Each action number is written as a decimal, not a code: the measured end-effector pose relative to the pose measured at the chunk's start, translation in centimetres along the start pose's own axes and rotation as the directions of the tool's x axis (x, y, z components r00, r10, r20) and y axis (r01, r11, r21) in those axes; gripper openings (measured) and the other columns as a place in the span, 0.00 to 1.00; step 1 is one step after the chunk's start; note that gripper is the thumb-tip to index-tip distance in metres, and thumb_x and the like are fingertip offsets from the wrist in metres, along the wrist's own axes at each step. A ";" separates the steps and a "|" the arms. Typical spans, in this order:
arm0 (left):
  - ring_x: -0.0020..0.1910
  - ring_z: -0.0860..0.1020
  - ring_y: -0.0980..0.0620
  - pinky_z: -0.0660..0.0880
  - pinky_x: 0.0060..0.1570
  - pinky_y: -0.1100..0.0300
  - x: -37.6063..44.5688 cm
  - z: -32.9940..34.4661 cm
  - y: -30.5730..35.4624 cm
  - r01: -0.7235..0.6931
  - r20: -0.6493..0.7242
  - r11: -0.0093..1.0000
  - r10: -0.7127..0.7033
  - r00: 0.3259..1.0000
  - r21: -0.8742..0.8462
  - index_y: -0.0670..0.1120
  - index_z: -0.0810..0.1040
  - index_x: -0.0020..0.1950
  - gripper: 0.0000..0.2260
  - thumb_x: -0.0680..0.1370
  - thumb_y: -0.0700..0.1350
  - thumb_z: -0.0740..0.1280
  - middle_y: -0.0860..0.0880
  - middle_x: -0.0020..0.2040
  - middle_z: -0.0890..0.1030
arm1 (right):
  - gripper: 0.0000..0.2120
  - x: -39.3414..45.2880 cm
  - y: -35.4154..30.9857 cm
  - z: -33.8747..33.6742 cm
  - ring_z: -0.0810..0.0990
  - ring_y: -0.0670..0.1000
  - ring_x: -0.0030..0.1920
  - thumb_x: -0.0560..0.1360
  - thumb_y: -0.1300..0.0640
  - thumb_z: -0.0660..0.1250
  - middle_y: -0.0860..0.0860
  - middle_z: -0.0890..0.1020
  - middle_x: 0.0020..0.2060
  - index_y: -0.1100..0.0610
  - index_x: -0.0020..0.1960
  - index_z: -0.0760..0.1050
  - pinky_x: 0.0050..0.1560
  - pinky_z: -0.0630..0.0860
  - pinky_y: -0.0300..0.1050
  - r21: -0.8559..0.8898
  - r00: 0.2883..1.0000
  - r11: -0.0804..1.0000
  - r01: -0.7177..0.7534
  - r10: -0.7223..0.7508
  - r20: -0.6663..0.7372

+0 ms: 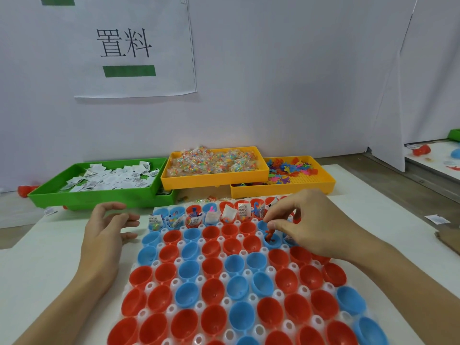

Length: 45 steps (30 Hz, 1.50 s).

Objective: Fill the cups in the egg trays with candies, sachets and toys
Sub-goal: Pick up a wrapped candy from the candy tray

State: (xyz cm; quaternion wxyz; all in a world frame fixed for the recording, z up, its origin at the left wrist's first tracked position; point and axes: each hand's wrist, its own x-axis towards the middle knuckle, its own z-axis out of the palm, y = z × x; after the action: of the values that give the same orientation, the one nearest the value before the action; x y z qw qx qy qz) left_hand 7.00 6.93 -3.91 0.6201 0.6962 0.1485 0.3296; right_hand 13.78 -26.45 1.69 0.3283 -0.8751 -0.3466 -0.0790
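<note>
Egg tray point(239, 275) lies at the bench's near edge, w/ red & blue cups; only the far row is filled. My right hand point(311, 227) pinches a small red toy point(270, 234) directly over a blue cup point(271, 241) in the second row, toy hanging roughly upright, so the drop is straight down. Left hand point(107, 232) hovers released, off the tray's left edge. Along the bench's far edge: green sachet bin point(49, 195), yellow candy bin point(214, 181), yellow toy bin point(323, 183). Nothing blocks the cup.
</note>
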 end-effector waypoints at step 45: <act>0.44 0.79 0.48 0.74 0.42 0.52 -0.9 0.6 0.9 -0.084 -0.027 0.993 0.086 0.996 0.080 0.48 0.75 0.47 0.12 0.81 0.34 0.58 0.44 0.45 0.81 | 0.11 -0.1 0.8 -1.9 0.79 0.34 0.46 0.75 0.59 0.73 0.39 0.85 0.41 0.42 0.42 0.84 0.39 0.72 0.24 0.119 0.989 0.982 -0.146 0.140 0.057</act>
State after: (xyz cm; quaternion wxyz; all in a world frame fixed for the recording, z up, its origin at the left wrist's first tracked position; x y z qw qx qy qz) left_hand 6.56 5.73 -3.30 0.5754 0.7206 0.1411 0.3601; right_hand 14.39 -28.11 2.68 0.3777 -0.8776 -0.2950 -0.0125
